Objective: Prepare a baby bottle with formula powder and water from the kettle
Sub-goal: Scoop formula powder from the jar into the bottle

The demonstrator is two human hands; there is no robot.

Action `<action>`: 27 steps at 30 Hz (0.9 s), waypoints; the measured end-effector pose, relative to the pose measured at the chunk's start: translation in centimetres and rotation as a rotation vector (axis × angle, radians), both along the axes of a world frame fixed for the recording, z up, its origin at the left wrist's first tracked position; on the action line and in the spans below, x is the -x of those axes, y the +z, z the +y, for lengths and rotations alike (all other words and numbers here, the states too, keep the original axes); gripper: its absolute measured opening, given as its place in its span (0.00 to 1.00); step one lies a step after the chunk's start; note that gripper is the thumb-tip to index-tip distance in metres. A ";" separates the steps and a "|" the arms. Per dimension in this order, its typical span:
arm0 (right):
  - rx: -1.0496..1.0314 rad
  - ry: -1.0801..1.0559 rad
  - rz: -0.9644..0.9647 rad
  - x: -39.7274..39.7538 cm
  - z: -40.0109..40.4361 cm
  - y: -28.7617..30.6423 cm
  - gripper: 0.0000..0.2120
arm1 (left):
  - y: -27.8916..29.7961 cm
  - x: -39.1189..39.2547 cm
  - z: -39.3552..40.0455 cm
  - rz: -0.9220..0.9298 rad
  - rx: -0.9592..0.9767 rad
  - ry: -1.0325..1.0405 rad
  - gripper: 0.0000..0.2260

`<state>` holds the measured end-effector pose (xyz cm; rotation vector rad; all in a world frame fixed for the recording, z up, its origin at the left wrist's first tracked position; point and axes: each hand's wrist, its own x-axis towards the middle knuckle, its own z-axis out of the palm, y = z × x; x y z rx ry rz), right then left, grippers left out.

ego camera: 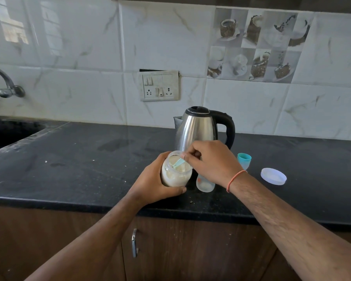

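Gripping the powder jar (175,173), tilted above the surface (79,171), the left hand (154,179) steadies it. The right hand (211,161) pinches the scoop (178,162) inside. Level each scoop, then tip it into the bottle (205,184) standing just right, before the kettle (198,126).

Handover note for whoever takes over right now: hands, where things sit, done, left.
Left hand grips the open formula jar, held tilted above the counter.
Right hand pinches the teal scoop, dipped in the powder.
Baby bottle stands open beside the jar, apparently with a little powder in it.
Bottle cap and jar lid lie to the right; kettle behind.
Done: jar and bottle opened.
Left: finish scooping powder, pour water, cap.
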<state>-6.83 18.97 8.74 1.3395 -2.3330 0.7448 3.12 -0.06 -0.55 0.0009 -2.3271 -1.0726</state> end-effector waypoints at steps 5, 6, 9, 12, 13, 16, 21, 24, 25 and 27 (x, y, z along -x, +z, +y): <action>0.013 0.085 -0.038 0.3 -0.6 -1.0 0.16 | 0.0 0.1 0.0 -0.003 0.000 -0.005 0.45; 0.008 0.104 -0.005 0.5 -0.5 -0.8 0.16 | 0.1 0.1 0.0 -0.005 -0.001 -0.008 0.45; 0.009 0.214 0.259 0.9 0.1 -0.4 0.17 | 0.1 0.2 0.0 -0.009 0.001 -0.008 0.45; -0.029 0.327 0.618 1.6 0.8 -0.5 0.19 | 0.1 0.2 -0.2 -0.013 -0.007 -0.007 0.45; -0.037 0.347 0.695 1.9 0.9 -0.6 0.20 | 0.0 0.2 -0.2 -0.017 -0.010 -0.008 0.46; 0.003 0.365 0.782 2.1 1.4 -0.7 0.19 | 0.0 0.3 -0.3 -0.022 -0.012 -0.008 0.46; 0.027 0.353 0.731 2.4 1.6 -0.6 0.16 | 0.1 0.2 -0.3 -0.009 0.005 -0.009 0.45; 0.085 0.301 0.487 2.4 1.5 0.1 0.17 | 0.1 0.1 -0.1 0.006 0.016 -0.010 0.44; 0.089 0.270 0.439 2.4 1.5 0.3 0.19 | 0.1 0.0 0.0 0.010 0.016 -0.009 0.44; 0.085 0.232 0.403 2.3 1.4 0.4 0.23 | 0.1 -0.1 0.1 0.011 0.015 -0.010 0.44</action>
